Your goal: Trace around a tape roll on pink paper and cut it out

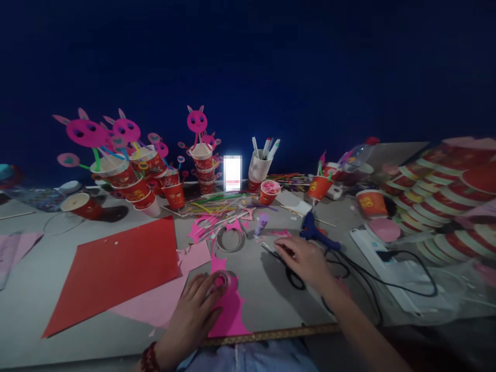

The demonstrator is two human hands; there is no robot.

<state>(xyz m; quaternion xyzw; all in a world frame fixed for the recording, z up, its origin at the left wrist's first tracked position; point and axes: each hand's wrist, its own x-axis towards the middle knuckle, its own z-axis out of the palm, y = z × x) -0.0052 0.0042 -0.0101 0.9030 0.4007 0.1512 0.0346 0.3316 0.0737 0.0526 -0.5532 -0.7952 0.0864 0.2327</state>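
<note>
- Near table edge: left hand (196, 305) presses small pink cup (221, 281) onto pink paper (230, 310), fingers curled on it.
- Right hand (306, 258) open, flat, touching black scissors (289, 266); blades point away-left.

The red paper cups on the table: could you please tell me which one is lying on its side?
The red paper cup at far left, beyond the red paper sheet; its white mouth faces left, whereas the others stand upright or stacked.

On the bench (46, 289), a paper sheet (116, 268) lies left of the tape roll (222, 281), scissors (289, 266) right, glue gun (315, 235) behind them, cups (174, 195) farther back.
</note>
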